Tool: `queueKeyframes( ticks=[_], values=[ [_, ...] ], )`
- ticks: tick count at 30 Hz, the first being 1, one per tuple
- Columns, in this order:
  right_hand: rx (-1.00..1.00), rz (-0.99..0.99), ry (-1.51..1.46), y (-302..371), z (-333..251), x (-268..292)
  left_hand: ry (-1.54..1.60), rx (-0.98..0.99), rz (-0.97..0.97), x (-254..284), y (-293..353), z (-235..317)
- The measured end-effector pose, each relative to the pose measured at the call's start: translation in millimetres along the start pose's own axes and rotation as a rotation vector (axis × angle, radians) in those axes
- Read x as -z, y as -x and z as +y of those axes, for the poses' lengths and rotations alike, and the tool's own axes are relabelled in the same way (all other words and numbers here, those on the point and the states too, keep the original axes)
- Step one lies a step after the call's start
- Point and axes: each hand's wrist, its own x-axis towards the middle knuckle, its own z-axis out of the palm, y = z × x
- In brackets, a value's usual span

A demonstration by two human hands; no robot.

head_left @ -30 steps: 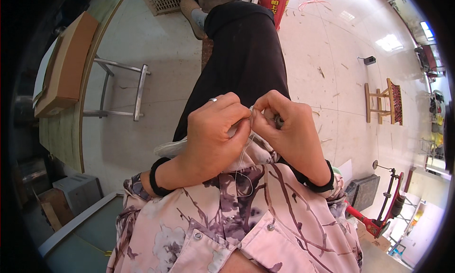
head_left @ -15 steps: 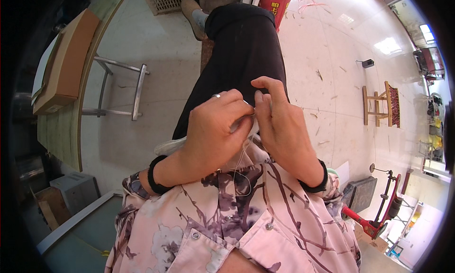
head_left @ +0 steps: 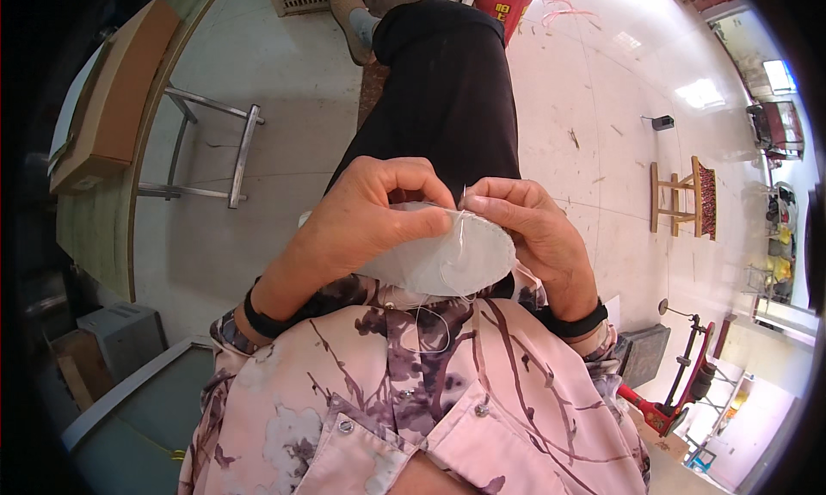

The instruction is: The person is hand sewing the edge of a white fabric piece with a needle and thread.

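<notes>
- Head view: a white insole-shaped piece (head_left: pixel 417 263) is between the left hand (head_left: pixel 366 204) and the right hand (head_left: pixel 544 228), just past the front of the flowery pink shirt (head_left: pixel 542 375).
- The left hand is nearly closed. Its thumb lies on the flat face and its pointer finger is behind the top edge, so it has the piece in a pinch.
- The right hand has its thumb and pointer finger close together at the top edge. They seem to hold a thin needle (head_left: pixel 465 191) that sticks up.
- White thread (head_left: pixel 462 233) runs down the face, and a loop hangs over the shirt.
- Half a second ago, the right pointer finger stuck out and the hands hid most of the piece. Now that finger is back by the thumb, and the flat face shows.
- That looks handy for stitching: the rim is easy to see, with the needle right there. I can't tell if the needle goes through.
</notes>
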Motion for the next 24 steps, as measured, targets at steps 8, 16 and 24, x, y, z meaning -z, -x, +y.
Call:
queueKeyframes(
  ticks=[8,16,24],
  values=[
    [0.055,-0.059,-0.146,-9.7,5.4,-2.9,0.021,-0.089,-0.03,-2.6,-2.3,-6.7],
    [0.125,-0.069,-0.054,-16.4,4.8,-5.5,-0.071,-0.23,-0.004,-7.0,1.3,-5.8],
    [0.112,0.028,0.053,-20.7,9.9,-3.7,-0.195,-0.307,0.053,-14.3,6.1,-5.8]
  ],
)
